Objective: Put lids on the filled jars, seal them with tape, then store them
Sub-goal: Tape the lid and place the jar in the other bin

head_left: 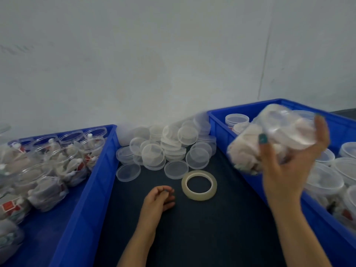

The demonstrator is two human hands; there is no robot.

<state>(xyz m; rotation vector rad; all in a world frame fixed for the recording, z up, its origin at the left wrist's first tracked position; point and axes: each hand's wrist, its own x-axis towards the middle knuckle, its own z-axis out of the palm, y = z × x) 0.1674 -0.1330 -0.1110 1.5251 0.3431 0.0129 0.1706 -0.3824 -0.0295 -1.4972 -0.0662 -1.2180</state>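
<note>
Your right hand [285,170] grips a jar [273,135] above the blue bin [219,132] rim; your left hand [158,201] lies slack, empty, beside the tape [199,185].

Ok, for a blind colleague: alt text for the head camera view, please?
A person's right hand holds a filled clear jar over the right blue bin of lidded jars. The left hand rests on the dark table beside a tape roll, loose lids behind it; the left blue bin holds open filled jars.
</note>
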